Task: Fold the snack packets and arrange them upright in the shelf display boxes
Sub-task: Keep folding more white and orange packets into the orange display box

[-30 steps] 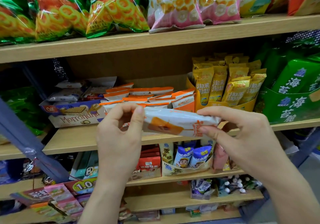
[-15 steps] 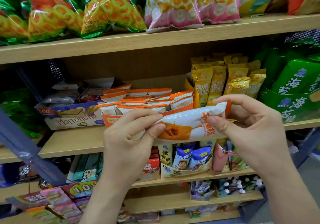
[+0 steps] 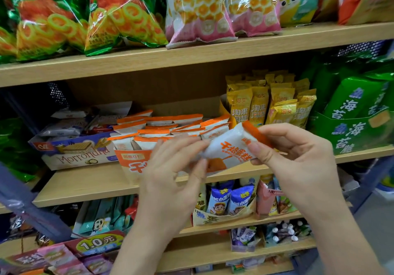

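- Middle shelf [image 3: 85,187]: a wooden board that carries a row of display boxes. From left to right these are a wafer box [image 3: 74,153], the orange-and-white display box [image 3: 132,161], a box of yellow packets [image 3: 268,104] and a green box [image 3: 351,129].
- Orange-and-white display box: stands on the middle shelf between the wafer box and the yellow packets. It holds a batch of white packets [image 3: 149,133] set upright, orange sealed edges at the top.
- Right hand [image 3: 302,168]: grasps the upper right end of the snack packet [image 3: 229,153]. The thumb lies on the printed face beside the orange characters. The index finger curves over the orange sealed edge. The remaining fingers curl behind the packet.
- Left hand [image 3: 170,181]: grasps the lower left end of the same packet. Thumb and index finger pinch that end from front and back. The other fingers are loosely bent below it. This end of the packet is blurred, so its edge cannot be told.
- Snack packet: held in the air between both hands, in front of the middle shelf's front edge and just right of the orange-and-white display box's front wall. The long axis runs diagonally from lower left to upper right. The orange sealed edge points up and right, toward the yellow packets. The printed face, with orange characters and a picture of cake, is turned to the camera.
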A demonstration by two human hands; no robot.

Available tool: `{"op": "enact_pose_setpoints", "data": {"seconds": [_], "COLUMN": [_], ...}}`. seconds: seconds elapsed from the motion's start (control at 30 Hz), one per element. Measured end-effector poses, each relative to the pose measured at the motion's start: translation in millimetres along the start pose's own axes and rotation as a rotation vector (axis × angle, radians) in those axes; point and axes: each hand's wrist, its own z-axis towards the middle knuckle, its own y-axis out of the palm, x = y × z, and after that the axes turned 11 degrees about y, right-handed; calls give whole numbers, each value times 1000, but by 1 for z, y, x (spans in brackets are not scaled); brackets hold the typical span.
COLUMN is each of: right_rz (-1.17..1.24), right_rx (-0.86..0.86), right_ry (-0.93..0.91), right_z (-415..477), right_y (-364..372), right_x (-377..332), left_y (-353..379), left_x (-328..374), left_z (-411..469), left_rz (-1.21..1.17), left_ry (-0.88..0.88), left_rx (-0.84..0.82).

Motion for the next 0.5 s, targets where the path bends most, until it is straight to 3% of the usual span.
{"op": "enact_pose_setpoints", "data": {"seconds": [0.1, 0.23, 0.5], "right_rz": [-20, -18, 14], "right_rx": [-12, -20, -85], "right_ry": [-25, -7, 31], "right_z": [0, 2, 11], "right_y": [1, -3, -7], "right_x": [-1, -1, 0], "left_y": [13, 23, 34], "left_x": [9, 11, 10], "left_z": [1, 1, 12], "left_rz": [-137, -148, -226], "left_ry": [-9, 37, 46], "left_rx": [14, 52, -69]}}
